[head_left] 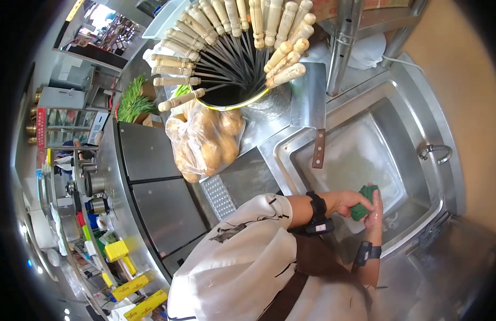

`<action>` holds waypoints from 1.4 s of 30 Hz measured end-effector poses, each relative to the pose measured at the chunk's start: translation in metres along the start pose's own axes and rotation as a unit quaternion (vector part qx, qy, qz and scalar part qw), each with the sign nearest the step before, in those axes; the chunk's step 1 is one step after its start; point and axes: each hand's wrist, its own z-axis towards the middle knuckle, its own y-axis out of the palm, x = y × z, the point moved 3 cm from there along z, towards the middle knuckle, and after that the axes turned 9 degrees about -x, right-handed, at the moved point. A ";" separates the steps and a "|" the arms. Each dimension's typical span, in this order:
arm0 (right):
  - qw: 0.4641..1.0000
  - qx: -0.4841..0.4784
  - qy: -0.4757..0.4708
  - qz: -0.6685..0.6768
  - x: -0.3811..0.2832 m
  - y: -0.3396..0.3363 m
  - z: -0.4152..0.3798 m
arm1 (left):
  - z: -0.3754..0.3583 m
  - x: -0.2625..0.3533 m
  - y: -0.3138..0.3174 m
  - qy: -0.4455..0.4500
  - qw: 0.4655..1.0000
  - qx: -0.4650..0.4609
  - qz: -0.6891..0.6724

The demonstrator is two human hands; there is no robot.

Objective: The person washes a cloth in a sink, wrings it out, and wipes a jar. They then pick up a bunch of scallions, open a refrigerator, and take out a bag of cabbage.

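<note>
A bunched green cloth [364,202] is held between my two hands over the steel sink. My left hand [346,203] comes in from the left with its fingers closed on the cloth. On the cloth's other side, my right hand [374,211] presses against it, fingers partly hidden. Both wrists wear black bands. Shallow, cloudy water [355,150] lies in the sink basin [413,125]. Nearby, a cleaver [310,101] rests at the sink's upper left corner, its wooden handle reaching over the basin.
A metal pot [277,101] holds several wooden-handled skewers. Beside it are a clear bag of potato-like items [208,142] and a perforated metal plate [218,197]. A curved metal handle [435,153] is on the sink's right side. Leafy greens [134,101] and shelves stand to the left.
</note>
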 end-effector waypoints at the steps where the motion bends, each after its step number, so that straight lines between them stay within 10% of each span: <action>1: 0.997 0.032 -0.002 -0.076 -0.004 0.003 0.001 | -0.004 0.002 0.002 0.005 0.998 0.029 0.058; 4: 0.957 0.081 -0.018 -0.279 -0.006 -0.004 0.011 | -0.026 0.024 0.018 0.015 0.821 0.219 0.527; 11: 0.959 0.103 0.173 -0.198 0.016 -0.003 0.015 | -0.020 0.008 0.007 0.193 0.582 0.331 0.717; 14: 0.992 0.054 0.111 -0.035 0.007 0.006 0.001 | -0.023 0.020 0.004 0.210 0.662 0.243 0.677; 17: 0.995 -0.062 0.078 0.024 -0.011 -0.022 -0.019 | -0.022 0.022 -0.006 0.132 0.951 0.089 0.265; 20: 0.928 0.053 -0.152 -0.337 -0.042 0.001 -0.038 | -0.042 0.019 0.031 0.097 0.995 -0.004 0.000; 26: 0.959 -0.097 -0.261 -0.046 -0.077 0.067 -0.054 | -0.050 -0.004 0.076 -0.036 0.983 -0.124 -0.128; 30: 0.963 -0.058 -0.218 -0.146 -0.070 0.036 -0.048 | -0.042 0.003 0.067 -0.118 0.972 -0.205 -0.010; 33: 0.941 0.028 -0.207 -0.266 -0.084 0.059 -0.052 | -0.057 0.016 0.073 0.017 0.968 -0.063 0.243; 36: 0.855 0.086 -0.263 -0.439 -0.074 0.049 -0.039 | -0.041 0.021 0.062 0.095 0.808 0.118 0.569; 42: 0.895 0.206 -0.036 -0.395 -0.014 0.014 0.001 | -0.011 0.006 0.023 0.131 0.620 0.277 0.722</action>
